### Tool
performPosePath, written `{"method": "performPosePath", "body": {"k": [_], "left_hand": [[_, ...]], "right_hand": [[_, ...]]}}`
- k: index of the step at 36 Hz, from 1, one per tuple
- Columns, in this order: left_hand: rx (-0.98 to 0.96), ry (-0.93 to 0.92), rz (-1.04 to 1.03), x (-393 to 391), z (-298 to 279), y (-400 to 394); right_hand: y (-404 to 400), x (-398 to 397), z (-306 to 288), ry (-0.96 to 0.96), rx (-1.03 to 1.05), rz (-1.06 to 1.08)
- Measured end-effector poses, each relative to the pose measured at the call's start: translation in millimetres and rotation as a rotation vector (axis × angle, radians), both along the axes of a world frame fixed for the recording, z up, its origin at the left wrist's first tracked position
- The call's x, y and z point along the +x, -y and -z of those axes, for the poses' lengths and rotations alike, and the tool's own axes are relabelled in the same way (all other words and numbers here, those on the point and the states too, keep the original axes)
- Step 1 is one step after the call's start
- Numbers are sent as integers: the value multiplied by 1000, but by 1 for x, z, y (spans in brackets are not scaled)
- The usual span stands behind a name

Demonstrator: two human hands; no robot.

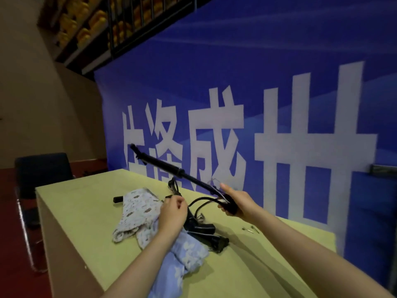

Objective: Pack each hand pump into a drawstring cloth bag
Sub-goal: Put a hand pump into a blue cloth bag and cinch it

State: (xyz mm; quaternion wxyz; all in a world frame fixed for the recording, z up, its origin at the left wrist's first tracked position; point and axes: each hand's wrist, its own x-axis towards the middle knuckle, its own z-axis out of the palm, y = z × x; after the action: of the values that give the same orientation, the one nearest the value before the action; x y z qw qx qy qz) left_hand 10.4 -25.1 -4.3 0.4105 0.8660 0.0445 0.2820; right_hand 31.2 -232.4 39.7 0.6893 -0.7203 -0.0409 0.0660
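Presently the person is standing at the pale yellow-green table, with both bare forearms reaching out over it. The right hand is gripping one black hand pump by its lower end, fingers curled round the body and thumb lying along the top; the pump is tilting up and away from the table, its far tip showing against the blue banner behind the table. A black hose is looping down from the gripped end toward the table.

The left hand is hovering above the middle of the table with fingers bent and fingertips drawn together near the hose; whether they are actually pinching anything, I cannot tell.

Beneath that hand, a white patterned cloth bag is lying flat on the table. A blue cloth bag with pale stars is lying crumpled at the table's near side, partly under the left forearm. More black pumps are lying in a tangle on the table just beside both bags. Small metal pins are resting on the table, apart from the pile, under the right forearm. A dark chair is standing beyond the table's far left end.
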Motion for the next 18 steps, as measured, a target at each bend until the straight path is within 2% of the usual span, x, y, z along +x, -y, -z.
{"method": "performPosePath", "body": {"k": [4, 9, 14, 18], "left_hand": [[32, -200, -20, 18, 6, -3], [-12, -443, 25, 50, 9, -6], [50, -482, -65, 68, 19, -1], [-79, -525, -49, 75, 17, -3]], "right_hand": [[-3, 4, 9, -121, 0, -87], [4, 14, 16, -178, 54, -106], [7, 27, 21, -180, 142, -94], [1, 40, 18, -175, 241, -103]]}}
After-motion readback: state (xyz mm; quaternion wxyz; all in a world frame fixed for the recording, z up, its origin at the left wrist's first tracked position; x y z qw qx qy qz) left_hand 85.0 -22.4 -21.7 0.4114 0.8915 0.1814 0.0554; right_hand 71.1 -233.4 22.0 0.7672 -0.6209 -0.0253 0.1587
